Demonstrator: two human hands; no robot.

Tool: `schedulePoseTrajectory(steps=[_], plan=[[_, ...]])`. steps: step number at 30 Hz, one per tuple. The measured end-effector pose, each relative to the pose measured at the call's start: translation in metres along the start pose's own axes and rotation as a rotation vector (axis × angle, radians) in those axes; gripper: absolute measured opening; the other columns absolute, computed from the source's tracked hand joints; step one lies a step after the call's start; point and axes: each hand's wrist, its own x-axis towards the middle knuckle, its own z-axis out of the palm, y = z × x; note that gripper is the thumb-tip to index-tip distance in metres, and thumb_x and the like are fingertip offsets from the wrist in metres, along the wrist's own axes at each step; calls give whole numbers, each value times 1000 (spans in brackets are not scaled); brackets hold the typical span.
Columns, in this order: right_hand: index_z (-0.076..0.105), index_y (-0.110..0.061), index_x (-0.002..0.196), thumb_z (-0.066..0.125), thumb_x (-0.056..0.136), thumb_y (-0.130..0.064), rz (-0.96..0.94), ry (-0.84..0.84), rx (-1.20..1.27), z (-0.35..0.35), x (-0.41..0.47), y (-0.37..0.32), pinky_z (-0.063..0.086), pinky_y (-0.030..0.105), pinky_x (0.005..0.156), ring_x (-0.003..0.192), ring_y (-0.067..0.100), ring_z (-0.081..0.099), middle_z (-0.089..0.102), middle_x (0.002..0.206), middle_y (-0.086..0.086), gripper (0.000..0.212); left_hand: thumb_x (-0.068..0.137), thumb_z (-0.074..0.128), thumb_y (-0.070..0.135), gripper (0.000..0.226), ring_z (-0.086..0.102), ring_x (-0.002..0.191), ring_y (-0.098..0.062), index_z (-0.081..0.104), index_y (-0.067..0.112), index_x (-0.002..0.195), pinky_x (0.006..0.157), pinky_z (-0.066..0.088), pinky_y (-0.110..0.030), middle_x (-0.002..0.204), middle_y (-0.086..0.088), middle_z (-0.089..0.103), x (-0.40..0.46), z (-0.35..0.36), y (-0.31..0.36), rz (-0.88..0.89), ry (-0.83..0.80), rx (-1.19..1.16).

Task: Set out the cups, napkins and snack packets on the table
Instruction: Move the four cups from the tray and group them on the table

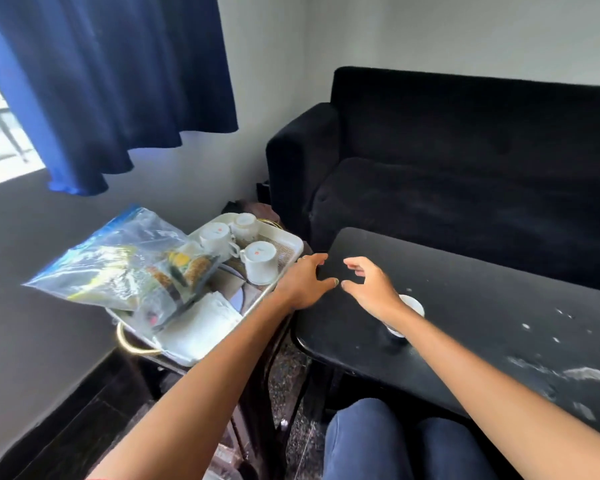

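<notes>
Both hands hang empty between the serving tray and the table, one cup already set out.

The left hand has loosely spread fingers holding nothing, just beside the right rim of the cream rectangular tray; the right hand, fingers half-curled and empty, hovers over the glossy black low table, its wrist partly hiding one white cup standing there. At centre-left, three white handled ceramic cups sit upside down on the tray, likely stacked for carrying, beside folded white napkins and a clear zip bag of snack packets. The table carries white smears at right; a black sofa fills the upper right, a blue curtain the upper left.
</notes>
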Motion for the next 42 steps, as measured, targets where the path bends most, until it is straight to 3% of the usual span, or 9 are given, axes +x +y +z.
schedulePoseTrajectory(steps=[13, 20, 24, 27, 30, 33, 37, 39, 42], plan=[[46, -15, 134, 56, 92, -20, -82, -125, -6, 81, 64, -75, 37, 30, 104, 126, 17, 45, 49, 138, 1, 44, 88, 63, 30, 58, 46, 129, -26, 44, 12, 140, 108, 35, -37, 142, -9, 50, 29, -80, -89, -98, 271, 44], [47, -17, 133, 50, 94, -29, -5, -168, 12, 107, 118, -89, 40, 39, 103, 121, 20, 50, 52, 134, 1, 41, 86, 59, 36, 62, 43, 129, -34, 40, 15, 142, 108, 28, -42, 144, -12, 46, 79, -103, -118, -192, 343, 290], [57, -7, 119, 46, 95, -22, 92, -251, 91, 123, 142, -96, 40, 31, 76, 88, 17, 51, 55, 92, 2, 30, 84, 59, 44, 70, 37, 136, -32, 36, 14, 143, 117, 9, -50, 146, -12, 43, 105, -107, -131, -266, 302, 430], [59, -4, 117, 44, 96, -12, 177, -309, 147, 133, 154, -101, 35, 23, 60, 72, 10, 46, 49, 76, -3, 27, 81, 61, 50, 70, 41, 133, -32, 41, 12, 136, 118, 4, -53, 140, -12, 49, 121, -111, -137, -328, 244, 513], [57, -7, 123, 45, 94, -8, 239, -357, 232, 141, 162, -101, 39, 24, 67, 84, 16, 51, 53, 81, -1, 31, 75, 66, 59, 76, 44, 131, -31, 45, 13, 132, 116, 7, -56, 135, -11, 53, 132, -116, -141, -413, 179, 575], [62, -17, 107, 49, 93, -8, 278, -363, 342, 143, 163, -103, 41, 23, 63, 73, 14, 53, 56, 80, 0, 21, 73, 67, 62, 79, 48, 128, -29, 44, 14, 132, 114, 3, -60, 129, -8, 59, 136, -117, -143, -468, 150, 598], [61, -6, 113, 43, 91, -1, 304, -399, 382, 143, 164, -107, 38, 26, 58, 65, 15, 47, 51, 77, 5, 28, 76, 63, 63, 71, 52, 122, -29, 44, 12, 123, 112, -9, -61, 115, -10, 65, 136, -113, -144, -453, 231, 650], [62, -7, 102, 41, 92, 0, 316, -393, 389, 142, 162, -108, 38, 28, 61, 67, 16, 47, 51, 78, 6, 24, 76, 64, 61, 67, 54, 119, -29, 46, 14, 120, 111, -12, -61, 109, -10, 67, 132, -110, -142, -421, 288, 656], [62, -10, 109, 42, 92, 0, 286, -374, 395, 134, 157, -109, 39, 29, 68, 86, 23, 53, 58, 95, 11, 28, 75, 64, 62, 65, 56, 116, -28, 48, 15, 118, 111, -13, -61, 105, -9, 67, 125, -106, -133, -357, 389, 627]])
